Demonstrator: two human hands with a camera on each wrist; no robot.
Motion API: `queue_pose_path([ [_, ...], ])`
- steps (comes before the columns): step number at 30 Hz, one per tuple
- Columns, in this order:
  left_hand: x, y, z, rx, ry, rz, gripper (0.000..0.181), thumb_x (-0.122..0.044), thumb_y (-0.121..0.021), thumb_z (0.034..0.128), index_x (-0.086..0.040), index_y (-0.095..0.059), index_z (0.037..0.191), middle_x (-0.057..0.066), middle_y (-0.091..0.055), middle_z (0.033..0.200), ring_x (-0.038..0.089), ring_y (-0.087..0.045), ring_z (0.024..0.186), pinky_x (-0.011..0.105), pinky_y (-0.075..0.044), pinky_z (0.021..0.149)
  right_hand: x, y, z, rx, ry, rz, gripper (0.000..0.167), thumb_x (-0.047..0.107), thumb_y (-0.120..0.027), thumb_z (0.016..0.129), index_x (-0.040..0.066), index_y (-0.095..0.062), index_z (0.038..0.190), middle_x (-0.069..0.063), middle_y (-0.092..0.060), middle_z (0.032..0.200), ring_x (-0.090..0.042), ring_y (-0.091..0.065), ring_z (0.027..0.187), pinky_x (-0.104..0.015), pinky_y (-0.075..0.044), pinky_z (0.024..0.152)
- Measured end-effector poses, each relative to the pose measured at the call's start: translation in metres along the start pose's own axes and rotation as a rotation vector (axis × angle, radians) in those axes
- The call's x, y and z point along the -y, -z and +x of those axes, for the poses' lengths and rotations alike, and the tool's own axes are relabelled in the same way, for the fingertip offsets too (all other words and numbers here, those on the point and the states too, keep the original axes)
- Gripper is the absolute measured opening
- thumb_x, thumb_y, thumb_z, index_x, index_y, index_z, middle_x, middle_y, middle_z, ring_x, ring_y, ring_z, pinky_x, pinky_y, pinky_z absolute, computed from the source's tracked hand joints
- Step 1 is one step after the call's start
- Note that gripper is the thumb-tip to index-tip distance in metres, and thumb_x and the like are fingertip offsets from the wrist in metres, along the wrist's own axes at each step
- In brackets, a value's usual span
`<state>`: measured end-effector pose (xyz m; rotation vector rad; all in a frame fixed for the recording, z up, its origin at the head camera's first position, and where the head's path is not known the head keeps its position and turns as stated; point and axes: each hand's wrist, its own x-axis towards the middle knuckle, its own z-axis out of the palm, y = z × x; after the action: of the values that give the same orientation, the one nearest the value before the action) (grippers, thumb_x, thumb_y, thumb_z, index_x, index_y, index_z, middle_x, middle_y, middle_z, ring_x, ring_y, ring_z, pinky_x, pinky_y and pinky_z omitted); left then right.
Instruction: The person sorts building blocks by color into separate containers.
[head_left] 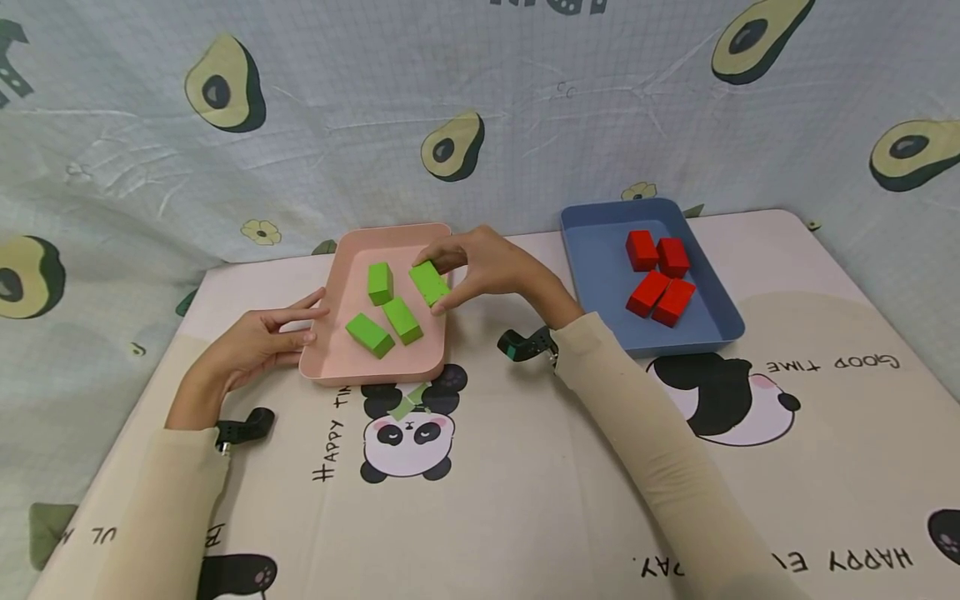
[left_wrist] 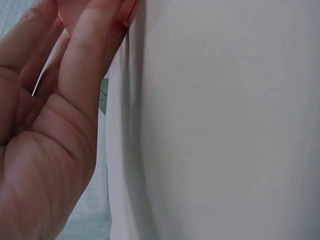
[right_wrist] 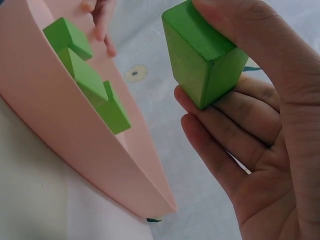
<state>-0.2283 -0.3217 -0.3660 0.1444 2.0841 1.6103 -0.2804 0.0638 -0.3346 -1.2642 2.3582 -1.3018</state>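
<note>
My right hand point(head_left: 487, 262) pinches a green block point(head_left: 430, 283) between thumb and fingers, over the right rim of the pink tray point(head_left: 367, 367). In the right wrist view that green block point(right_wrist: 190, 60) sits between the thumb and the fingertips, raised and apart from the other blocks. Three more green blocks lie in the tray: one upright-looking block point(head_left: 380, 283), a middle block point(head_left: 402, 320) and a lower-left block point(head_left: 370, 335). At the tray's left side, my left hand point(head_left: 262, 342) holds the rim, fingertips reaching over it. The left wrist view shows little of this grip.
A blue tray point(head_left: 596, 308) with several red blocks point(head_left: 648, 293) stands to the right, beyond the right forearm. A printed cloth point(head_left: 510, 500) covers the table. Behind it hangs an avocado-patterned curtain point(head_left: 337, 167). Each wrist wears a small black camera point(head_left: 525, 343).
</note>
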Motion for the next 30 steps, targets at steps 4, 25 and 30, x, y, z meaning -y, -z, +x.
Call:
queue_pose_path([
  [4, 0.0001, 0.0002, 0.0002, 0.003, -0.001, 0.001, 0.056, -0.011, -0.067, 0.0985, -0.007, -0.047, 0.150, -0.011, -0.018, 0.168, -0.001, -0.062, 0.117, 0.029, -0.059, 0.088, 0.0009, -0.0008, 0.0025, 0.001, -0.015, -0.005, 0.066, 0.026, -0.095, 0.072, 0.007, -0.068, 0.129, -0.004, -0.072, 0.125, -0.013, -0.070, 0.109, -0.034, -0.053, 0.101],
  [25, 0.0022, 0.0004, -0.0032, 0.071, -0.045, -0.040, 0.056, -0.009, -0.061, 0.1027, -0.004, -0.038, 0.154, -0.008, -0.011, 0.170, -0.006, -0.055, 0.124, 0.030, -0.058, 0.092, 0.0025, -0.0035, 0.0050, 0.002, -0.049, -0.009, 0.067, 0.027, -0.095, 0.071, 0.010, -0.068, 0.130, -0.002, -0.073, 0.123, -0.012, -0.070, 0.110, -0.035, -0.052, 0.103],
  [30, 0.0023, 0.0004, -0.0040, 0.089, -0.056, -0.050, 0.055, -0.008, -0.059, 0.1035, -0.004, -0.038, 0.154, -0.006, -0.010, 0.171, -0.005, -0.055, 0.125, 0.031, -0.058, 0.092, 0.0022, -0.0034, 0.0058, 0.004, -0.055, -0.014, 0.067, 0.028, -0.094, 0.072, 0.010, -0.067, 0.131, -0.002, -0.072, 0.124, -0.012, -0.069, 0.110, -0.033, -0.052, 0.103],
])
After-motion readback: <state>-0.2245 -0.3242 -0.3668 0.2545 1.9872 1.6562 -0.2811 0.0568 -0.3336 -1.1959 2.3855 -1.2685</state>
